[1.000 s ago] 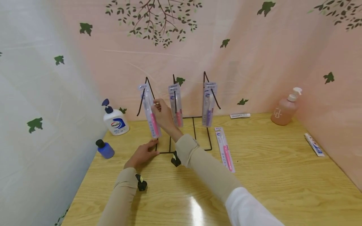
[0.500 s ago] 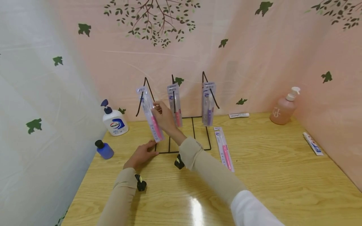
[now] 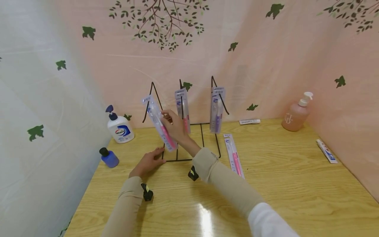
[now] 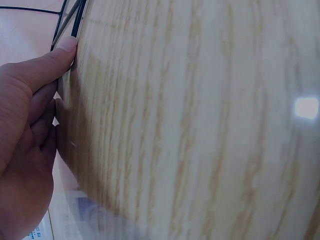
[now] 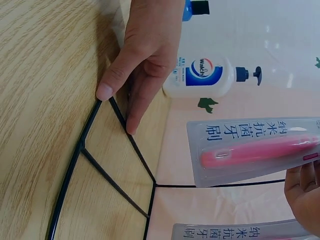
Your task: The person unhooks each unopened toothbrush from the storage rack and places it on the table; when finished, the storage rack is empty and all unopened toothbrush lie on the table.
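Four packaged toothbrushes show in the head view: one pink toothbrush pack [image 3: 160, 123] in the right hand [image 3: 175, 126], two hanging packs on the wire rack [image 3: 189, 141], a pink one [image 3: 183, 108] on the middle hook and a purple one [image 3: 216, 109] on the right hook, and one pink pack lying flat [image 3: 234, 156] on the wooden table [image 3: 281, 184] just right of the rack. The rack has three hooks; the left hook [image 3: 151, 95] carries nothing. There are two pump bottles, a white one [image 3: 119, 127] far left and a pink one [image 3: 297, 113] far right, one small blue bottle [image 3: 109, 157] near the white one, and two small tubes, one [image 3: 250, 121] at the far edge and one [image 3: 326, 150] at the right.

The right hand, raised in front of the rack, pinches the held pack by its lower half, the pack tilted with its top leaning left, just below the left hook. The left hand [image 3: 148, 162] lies on the table, fingers straight, thumb and fingertips pressing the near left corner of the rack's base.
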`<state>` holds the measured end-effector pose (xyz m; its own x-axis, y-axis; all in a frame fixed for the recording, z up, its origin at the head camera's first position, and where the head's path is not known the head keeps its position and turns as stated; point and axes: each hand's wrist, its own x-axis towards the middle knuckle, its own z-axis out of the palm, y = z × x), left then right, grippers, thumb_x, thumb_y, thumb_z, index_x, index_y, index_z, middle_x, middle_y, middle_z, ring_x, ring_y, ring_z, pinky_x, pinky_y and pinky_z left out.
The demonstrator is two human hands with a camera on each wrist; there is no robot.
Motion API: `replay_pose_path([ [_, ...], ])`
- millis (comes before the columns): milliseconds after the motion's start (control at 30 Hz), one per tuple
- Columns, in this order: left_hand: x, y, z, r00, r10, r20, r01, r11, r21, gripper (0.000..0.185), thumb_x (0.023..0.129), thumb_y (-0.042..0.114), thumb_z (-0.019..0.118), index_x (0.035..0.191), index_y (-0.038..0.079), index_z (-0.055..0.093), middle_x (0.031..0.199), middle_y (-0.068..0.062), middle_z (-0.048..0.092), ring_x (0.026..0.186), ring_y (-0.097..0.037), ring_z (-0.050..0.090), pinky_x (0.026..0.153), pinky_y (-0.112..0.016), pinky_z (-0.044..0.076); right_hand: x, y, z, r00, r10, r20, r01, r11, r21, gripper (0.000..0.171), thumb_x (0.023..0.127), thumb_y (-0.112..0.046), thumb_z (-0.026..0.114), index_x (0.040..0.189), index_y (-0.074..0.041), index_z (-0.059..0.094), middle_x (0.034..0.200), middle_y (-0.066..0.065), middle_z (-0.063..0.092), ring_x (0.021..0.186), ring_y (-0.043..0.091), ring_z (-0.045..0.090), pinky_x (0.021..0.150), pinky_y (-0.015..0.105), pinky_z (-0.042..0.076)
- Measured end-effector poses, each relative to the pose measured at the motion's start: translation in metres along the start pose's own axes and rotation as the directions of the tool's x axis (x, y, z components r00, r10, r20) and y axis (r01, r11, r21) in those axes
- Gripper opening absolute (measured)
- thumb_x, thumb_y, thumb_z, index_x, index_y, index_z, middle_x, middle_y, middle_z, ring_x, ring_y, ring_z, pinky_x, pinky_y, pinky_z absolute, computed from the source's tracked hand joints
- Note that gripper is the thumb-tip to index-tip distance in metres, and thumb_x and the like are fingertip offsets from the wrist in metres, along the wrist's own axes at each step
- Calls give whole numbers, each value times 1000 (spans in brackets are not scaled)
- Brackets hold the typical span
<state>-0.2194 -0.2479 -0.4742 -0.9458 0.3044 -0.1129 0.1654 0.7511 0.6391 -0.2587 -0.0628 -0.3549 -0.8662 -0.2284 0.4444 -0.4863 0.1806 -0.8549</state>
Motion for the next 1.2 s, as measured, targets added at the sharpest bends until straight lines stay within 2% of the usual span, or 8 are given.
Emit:
replay_pose_path([
  [300, 1, -1, 0, 1000, 2, -6, -2, 1000, 5, 62, 93, 30, 63, 147, 12, 40, 153, -23, 28, 141, -41, 27, 114, -57, 22, -6, 0, -5, 998, -36, 52, 36, 999, -15, 29, 99, -16, 52, 125, -6, 57, 101, 13, 67, 84, 19, 62, 69, 20, 51],
  [500, 1, -1, 1, 1000, -13, -6, 13, 1000, -13, 62, 93, 29, 63, 148, 13, 39, 154, -20, 27, 142, -39, 25, 115, -57, 21, -11, -2, -10, 995, -30, 92, 29, 1000, 9, 29, 98, -15, 53, 126, -7, 57, 98, 12, 68, 81, 19, 64, 68, 21, 52],
  [867, 0, -2, 1, 998, -58, 9, 58, 998, -34, 63, 93, 32, 63, 149, 18, 37, 156, -18, 24, 144, -37, 23, 115, -56, 20, -22, -3, -16, 988, -45, 149, 47, 999, -14, 29, 98, -18, 54, 126, -10, 57, 99, 8, 70, 81, 13, 64, 67, 23, 54],
  [1200, 1, -4, 3, 998, -69, 9, 69, 997, -46, 63, 92, 34, 63, 149, 22, 37, 157, -17, 23, 144, -36, 22, 116, -56, 18, -33, -8, -20, 980, -63, 191, 69, 997, -24, 28, 98, -19, 54, 124, -10, 58, 97, 7, 70, 80, 14, 63, 68, 23, 52],
])
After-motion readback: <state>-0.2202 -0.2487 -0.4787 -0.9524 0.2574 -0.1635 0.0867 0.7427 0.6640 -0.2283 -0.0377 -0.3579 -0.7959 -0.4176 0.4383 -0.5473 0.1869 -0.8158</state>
